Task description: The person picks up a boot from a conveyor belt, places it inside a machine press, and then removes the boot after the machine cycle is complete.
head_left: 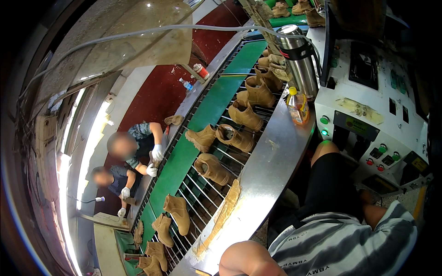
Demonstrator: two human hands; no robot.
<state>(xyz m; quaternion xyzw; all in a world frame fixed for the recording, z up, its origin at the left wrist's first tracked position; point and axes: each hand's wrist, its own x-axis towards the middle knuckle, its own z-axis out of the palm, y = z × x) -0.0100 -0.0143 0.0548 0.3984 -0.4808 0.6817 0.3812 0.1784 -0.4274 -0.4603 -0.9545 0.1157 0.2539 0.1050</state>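
Note:
Neither of my hands shows. A bent bare part of my left arm is at the lower edge, beside the metal ledge. My right arm comes out of a striped sleeve and passes behind my thigh in black shorts, where its hand is hidden. Nearest my left arm, tan ankle boots stand on a rack of metal rods: one upright boot, another boot beside it, and several more up the line. One boot lies tilted across the green belt's edge.
Along the rack runs a green belt. Across it two people in white gloves work. A steel thermos and a yellow-capped drink bottle stand on the ledge. At right is a white machine with buttons; a grey cable hangs above.

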